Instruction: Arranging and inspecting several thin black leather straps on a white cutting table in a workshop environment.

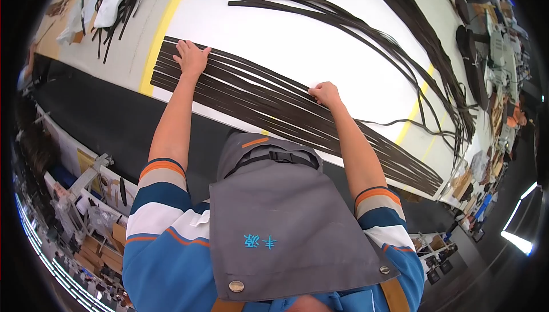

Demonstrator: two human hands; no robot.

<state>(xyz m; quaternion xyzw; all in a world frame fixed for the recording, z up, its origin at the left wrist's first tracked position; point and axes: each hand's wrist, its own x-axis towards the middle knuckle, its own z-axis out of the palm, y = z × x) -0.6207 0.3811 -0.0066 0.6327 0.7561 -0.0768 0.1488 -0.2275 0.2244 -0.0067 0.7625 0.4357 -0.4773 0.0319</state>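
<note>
Long dark brown strips [257, 93] lie side by side in a flat band along the near edge of the white table [257, 46]. My left hand [191, 58], fingers spread, rests on the upper strips near the band's left end. My right hand [326, 94] pinches the edge of the uppermost strip about midway along the band. One loose strip [386, 122] runs from beyond my right forearm towards the tangled ends on the right. Farther across the table, several loose strips [309, 4] fan out beside a thick bundle of strips [411, 16].
At the upper left, a white sheet [115, 1] lies over more dark strips [124, 24]. Yellow lines [169, 20] cross the table. A black surface [107, 97] borders the near side. Shelving with boxes [96, 252] stands at lower left; people and cluttered benches are at the far right.
</note>
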